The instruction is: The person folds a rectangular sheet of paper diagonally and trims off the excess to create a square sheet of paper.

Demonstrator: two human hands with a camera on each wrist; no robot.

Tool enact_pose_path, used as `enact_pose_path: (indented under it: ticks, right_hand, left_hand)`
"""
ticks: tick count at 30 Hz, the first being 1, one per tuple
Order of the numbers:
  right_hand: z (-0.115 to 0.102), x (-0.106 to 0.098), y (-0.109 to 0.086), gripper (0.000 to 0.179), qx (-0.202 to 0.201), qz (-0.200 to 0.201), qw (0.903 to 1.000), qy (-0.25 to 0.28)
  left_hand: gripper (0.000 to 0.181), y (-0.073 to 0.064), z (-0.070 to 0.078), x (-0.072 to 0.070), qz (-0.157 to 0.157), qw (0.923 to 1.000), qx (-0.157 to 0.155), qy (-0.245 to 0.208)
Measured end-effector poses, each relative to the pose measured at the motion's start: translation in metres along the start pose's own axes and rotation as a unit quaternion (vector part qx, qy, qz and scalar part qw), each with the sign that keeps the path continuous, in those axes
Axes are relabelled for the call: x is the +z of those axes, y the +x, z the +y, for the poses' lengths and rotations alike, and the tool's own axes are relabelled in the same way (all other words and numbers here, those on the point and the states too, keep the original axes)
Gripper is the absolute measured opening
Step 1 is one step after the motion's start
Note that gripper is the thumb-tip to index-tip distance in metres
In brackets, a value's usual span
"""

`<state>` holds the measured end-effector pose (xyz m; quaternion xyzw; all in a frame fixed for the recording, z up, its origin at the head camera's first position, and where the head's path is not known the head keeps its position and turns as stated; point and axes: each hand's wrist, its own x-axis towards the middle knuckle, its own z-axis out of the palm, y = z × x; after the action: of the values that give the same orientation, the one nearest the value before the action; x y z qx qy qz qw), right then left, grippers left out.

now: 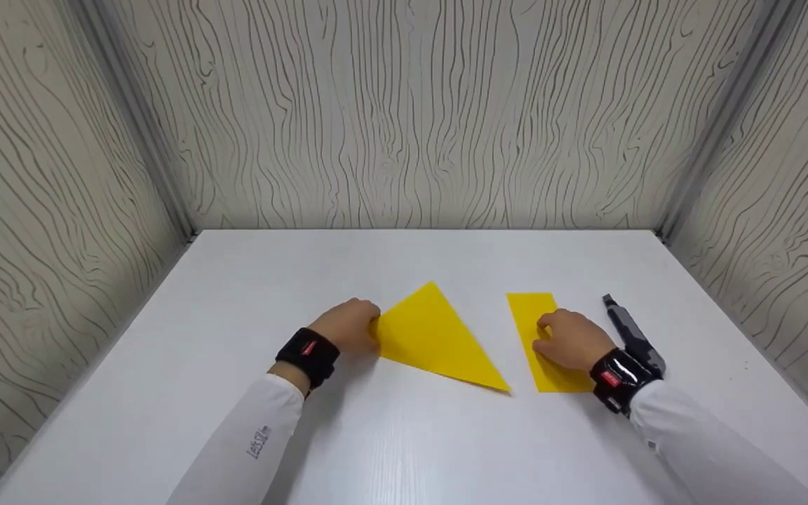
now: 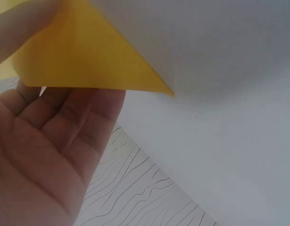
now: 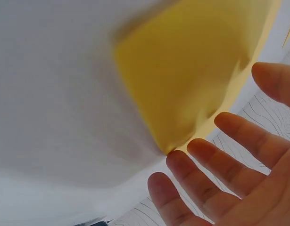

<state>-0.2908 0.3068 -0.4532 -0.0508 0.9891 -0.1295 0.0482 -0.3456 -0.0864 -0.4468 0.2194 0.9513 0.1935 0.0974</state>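
Observation:
A yellow sheet of paper, folded into a triangle, lies near the middle of the white table. My left hand grips its left corner; in the left wrist view the thumb is on one side and the fingers are behind the paper. To the right is a narrow yellow paper strip. Over that strip is my right hand, thumb and fingers apart. The right wrist view has the fingertips at the strip's edge, pinching nothing; whether every fingertip touches it I cannot tell.
A grey and black utility knife lies right of the strip, partly hidden by the right wrist. Wood-grain panels stand behind the table and on both sides.

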Motion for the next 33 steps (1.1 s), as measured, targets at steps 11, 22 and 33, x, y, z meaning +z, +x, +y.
enact_pose_path:
  ticks: [11,22,33]
  right_hand:
    - [-0.014,-0.004,0.005,0.049,-0.001,0.017,0.9943,0.106]
    - [-0.032,-0.003,0.003,0.071,-0.105,0.038,0.9688,0.222]
    - [-0.049,-0.008,0.005,0.051,-0.123,0.079,0.9582,0.246]
  left_hand:
    - [0.018,-0.001,0.002,-0.009,-0.03,0.9971,0.054,-0.045]
    - [0.009,-0.011,0.012,-0.015,0.007,0.9801,0.178,-0.087]
    - [0.016,-0.023,0.045,-0.023,0.035,0.9641,0.263,0.012]
